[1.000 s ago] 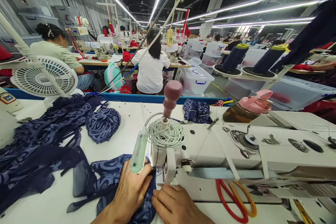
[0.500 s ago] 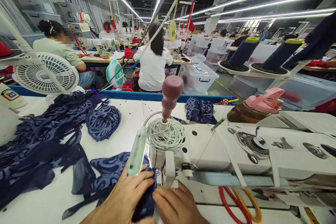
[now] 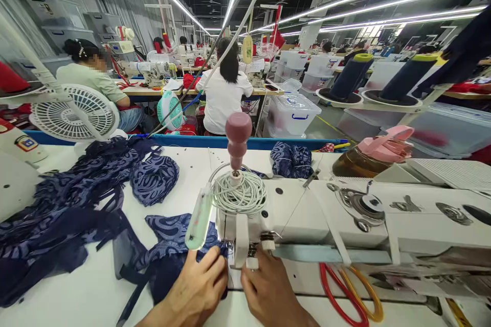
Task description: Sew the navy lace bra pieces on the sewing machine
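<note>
Here, the left hand curls over navy cloth, the right hand bent beside the sewing machine; grips unclear. The cloth lies at the machine's needle end, seemingly mid-seam, unfinished; more navy pieces lie left on the worktop.

Left grip: I had it flat on the navy cloth, fingers stretched; these are now bent, knuckles raised.
Right grip: off the cloth's edge; its fingers now reach up under the machine head.
Gap between grips: wider, pale machine bed now showing.
Cloth, lower part: no longer running down between my grips.
Dark tie: formerly pointing left, now slanting steeply downward.
</note>
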Demonstrator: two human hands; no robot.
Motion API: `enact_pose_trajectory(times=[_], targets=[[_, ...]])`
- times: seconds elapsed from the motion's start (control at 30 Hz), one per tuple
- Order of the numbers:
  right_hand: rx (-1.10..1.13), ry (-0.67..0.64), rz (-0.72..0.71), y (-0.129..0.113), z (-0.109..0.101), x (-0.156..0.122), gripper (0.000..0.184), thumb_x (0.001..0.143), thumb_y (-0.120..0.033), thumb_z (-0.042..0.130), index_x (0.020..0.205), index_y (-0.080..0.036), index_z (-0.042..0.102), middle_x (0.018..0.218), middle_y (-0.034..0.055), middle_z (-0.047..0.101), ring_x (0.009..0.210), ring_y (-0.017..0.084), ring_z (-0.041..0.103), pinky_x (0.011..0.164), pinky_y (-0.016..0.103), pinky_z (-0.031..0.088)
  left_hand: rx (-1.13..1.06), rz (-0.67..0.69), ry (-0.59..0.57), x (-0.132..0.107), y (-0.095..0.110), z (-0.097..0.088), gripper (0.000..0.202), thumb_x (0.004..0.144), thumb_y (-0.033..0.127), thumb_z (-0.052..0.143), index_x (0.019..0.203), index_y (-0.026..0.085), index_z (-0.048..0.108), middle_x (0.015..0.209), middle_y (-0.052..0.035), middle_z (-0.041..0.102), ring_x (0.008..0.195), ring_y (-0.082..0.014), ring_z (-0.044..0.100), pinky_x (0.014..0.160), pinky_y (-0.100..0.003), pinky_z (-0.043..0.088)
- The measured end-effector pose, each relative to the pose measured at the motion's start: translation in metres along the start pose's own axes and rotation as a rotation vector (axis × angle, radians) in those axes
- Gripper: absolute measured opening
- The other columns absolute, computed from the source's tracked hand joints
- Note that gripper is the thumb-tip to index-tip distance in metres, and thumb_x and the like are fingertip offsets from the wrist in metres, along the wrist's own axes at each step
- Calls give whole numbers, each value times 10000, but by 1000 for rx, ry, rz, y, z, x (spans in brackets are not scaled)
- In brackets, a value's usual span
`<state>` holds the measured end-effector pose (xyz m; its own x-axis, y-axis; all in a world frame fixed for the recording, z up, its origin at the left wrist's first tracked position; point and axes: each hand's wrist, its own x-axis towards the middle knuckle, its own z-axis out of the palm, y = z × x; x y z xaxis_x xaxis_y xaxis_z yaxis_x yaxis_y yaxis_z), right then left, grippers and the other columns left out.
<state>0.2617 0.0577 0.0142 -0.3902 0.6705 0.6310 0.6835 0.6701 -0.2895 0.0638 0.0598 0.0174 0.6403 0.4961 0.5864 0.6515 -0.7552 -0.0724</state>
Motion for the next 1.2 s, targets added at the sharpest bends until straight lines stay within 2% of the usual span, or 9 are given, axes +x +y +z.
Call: enact_pose_trajectory(times=[0.07,0.13,0.23,0.33,0.43,0.63,0.8,1.07,1.2], targets=[[34,-7,7,0,-3,3,272,859,-57,451,706,-209,617,850,79,639,756,193,597,646,291,439,37,29,3,-6,2,5,214,991,134,467,941,155,675,981,-51,694,1074,-245,587,1132,-561,223],[70,-92,-24,-2,-7,6,291,865,-52,436,917,-210,676,929,80,672,875,215,618,757,319,470,50,33,-35,-9,3,2,175,968,157,514,1045,129,669,1046,-83,688,1121,-263,580,1099,-513,292],[65,-189,-78,-5,-6,5,397,856,-69,461,1196,-198,619,987,64,709,957,241,619,911,389,430,-61,26,-197,-3,-2,-15,297,940,400,594,1051,130,648,1011,-83,684,1028,-256,616,1022,-459,380],[47,-204,-109,-8,0,-2,285,838,-107,513,1081,-201,628,921,28,712,867,228,618,989,425,348,-187,75,-307,5,-11,-28,572,901,675,531,1039,129,630,1096,-109,683,1053,-269,615,955,-419,431],[40,-183,-140,-9,4,-9,195,831,-126,514,977,-199,620,833,13,685,755,197,593,959,402,338,-185,94,-343,4,-21,-27,698,904,739,451,1161,108,605,1226,-139,667,1117,-295,601,925,-417,454],[22,-169,-157,-8,4,-10,363,836,-125,508,1188,-169,589,863,22,700,743,193,598,960,404,326,-185,25,-419,-13,-30,-22,618,964,625,469,1352,147,521,1349,-131,625,1174,-308,598,784,-362,526],[7,-136,-182,-6,6,-9,357,841,-114,504,1182,-156,598,850,18,713,706,199,599,984,423,300,-290,-55,-434,-16,-33,-23,486,1009,490,490,1369,164,515,1379,-108,614,1172,-251,613,1059,-462,458],[-32,-178,-239,-4,0,-6,351,908,-130,464,1233,-117,596,983,67,739,828,224,647,934,405,367,-348,-51,-373,-16,-35,-22,409,1011,382,523,1360,168,546,1370,-127,620,1140,-254,641,1068,-489,471],[-37,-155,-237,-3,1,-7,379,887,-99,469,1244,-117,596,954,61,746,811,223,648,929,424,391,-346,-42,-341,-11,-36,-24,350,1026,360,487,1292,163,599,1320,-137,650,1143,-270,648,984,-468,538]])
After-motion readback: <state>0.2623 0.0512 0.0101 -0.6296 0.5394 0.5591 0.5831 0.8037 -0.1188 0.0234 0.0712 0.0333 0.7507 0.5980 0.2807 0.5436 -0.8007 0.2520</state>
